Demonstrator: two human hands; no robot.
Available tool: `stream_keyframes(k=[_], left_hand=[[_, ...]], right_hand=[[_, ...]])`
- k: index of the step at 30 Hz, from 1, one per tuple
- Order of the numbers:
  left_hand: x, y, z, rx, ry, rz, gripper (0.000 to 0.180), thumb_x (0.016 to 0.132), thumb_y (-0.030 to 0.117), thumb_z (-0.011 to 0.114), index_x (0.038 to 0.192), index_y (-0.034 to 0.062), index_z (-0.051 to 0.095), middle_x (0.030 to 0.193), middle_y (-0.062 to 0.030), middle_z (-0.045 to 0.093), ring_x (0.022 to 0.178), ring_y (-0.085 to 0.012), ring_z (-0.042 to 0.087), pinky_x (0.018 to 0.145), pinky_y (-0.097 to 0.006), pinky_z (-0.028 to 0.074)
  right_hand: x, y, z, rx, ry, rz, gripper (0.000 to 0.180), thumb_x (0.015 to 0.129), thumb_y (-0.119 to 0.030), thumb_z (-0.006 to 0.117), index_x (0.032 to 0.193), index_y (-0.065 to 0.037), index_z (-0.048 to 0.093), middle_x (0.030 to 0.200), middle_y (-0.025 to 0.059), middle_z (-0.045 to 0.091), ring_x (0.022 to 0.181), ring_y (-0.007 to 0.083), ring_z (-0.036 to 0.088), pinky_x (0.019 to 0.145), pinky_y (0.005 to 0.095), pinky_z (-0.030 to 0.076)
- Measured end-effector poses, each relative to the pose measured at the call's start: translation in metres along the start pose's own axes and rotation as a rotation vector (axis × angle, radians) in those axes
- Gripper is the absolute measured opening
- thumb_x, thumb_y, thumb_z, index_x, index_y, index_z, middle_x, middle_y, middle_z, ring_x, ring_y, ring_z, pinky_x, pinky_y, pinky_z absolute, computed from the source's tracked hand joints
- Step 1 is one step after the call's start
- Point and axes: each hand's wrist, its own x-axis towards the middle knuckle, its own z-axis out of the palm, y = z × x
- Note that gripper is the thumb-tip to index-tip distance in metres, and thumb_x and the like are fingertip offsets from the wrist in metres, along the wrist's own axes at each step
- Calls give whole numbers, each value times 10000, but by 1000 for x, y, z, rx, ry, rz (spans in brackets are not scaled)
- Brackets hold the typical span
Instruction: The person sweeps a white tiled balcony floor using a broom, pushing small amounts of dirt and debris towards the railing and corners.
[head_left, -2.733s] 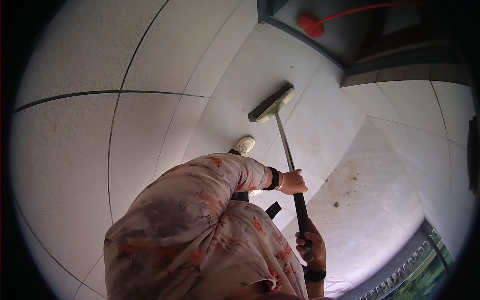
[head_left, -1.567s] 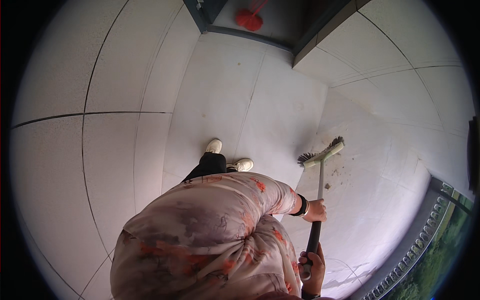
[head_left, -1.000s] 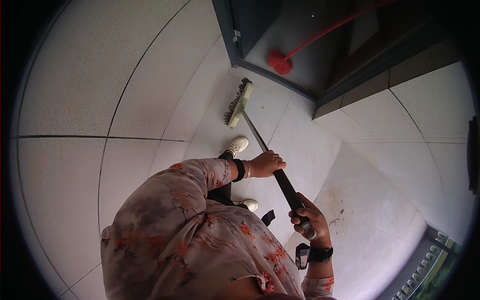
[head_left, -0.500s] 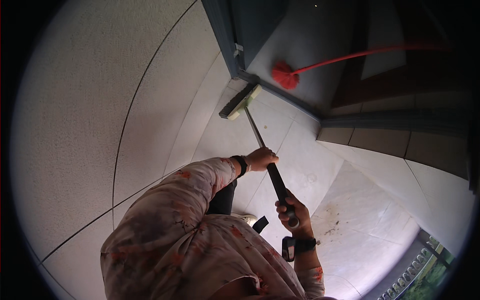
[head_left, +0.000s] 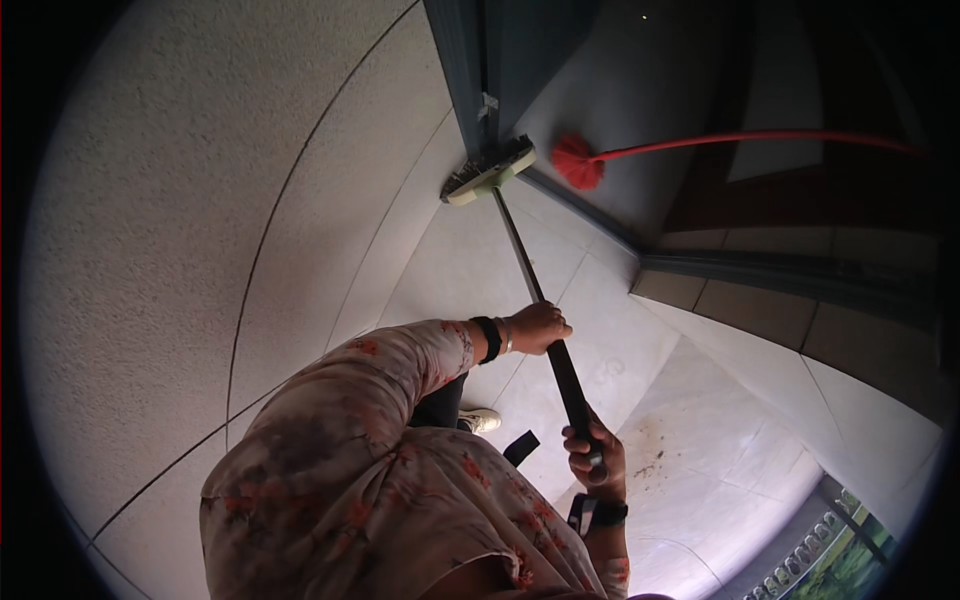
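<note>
A broom (head_left: 524, 246) with a long dark handle slants away from me, its pale head and dark bristles pushed into the corner where the wall meets the door frame. My left hand (head_left: 540, 328) is closed around the middle of the handle, and a black band circles that wrist. Lower down, near the handle's end, my right hand (head_left: 597, 455) grips it with the fingers wrapped round. Whether the bristles press on the floor or on the frame's base, I cannot tell.
Past the dark door frame (head_left: 462, 80), a red round brush (head_left: 578, 162) on a long red pole lies or leans. A pale textured wall (head_left: 170, 250) rises on the left. Brown crumbs of dirt (head_left: 650, 466) are scattered on the tiled floor (head_left: 590, 350) at right.
The broom head has moved up and slightly right, farther into the corner, and has turned a little. Both hands have shifted with the handle, my right hand lower.
</note>
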Motion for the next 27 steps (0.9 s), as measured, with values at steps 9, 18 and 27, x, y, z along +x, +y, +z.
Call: stream_keyframes(k=[9, 18, 27], left_hand=[[-18, 13, 35, -108, -68, -8, 100, 700, 110, 635, 713, 100, 536, 709, -42, 587, 800, -259, 597, 725, -408, 442], [-24, 48, 8, -68, -32, -41, 103, 660, 53, 617, 727, 66, 540, 698, -59, 599, 793, -259, 604, 702, -409, 452], [-12, -14, 38, -92, 4, -104, 86, 690, 89, 613, 709, 94, 529, 703, -66, 582, 804, -287, 588, 733, -419, 436]], right_hand=[[-14, 11, 16, -284, 202, -23, 534, 881, -109, 521, 1389, -77, 363, 865, 120, 545, 615, 125, 508, 408, 224, 403], [-44, -14, 38, -476, 222, 43, 620, 839, -101, 549, 1419, -61, 335, 863, 145, 554, 608, 129, 507, 385, 209, 385], [19, -20, 11, -149, 145, 2, 502, 885, -119, 534, 1363, -68, 390, 901, 161, 551, 652, 142, 533, 408, 225, 418]])
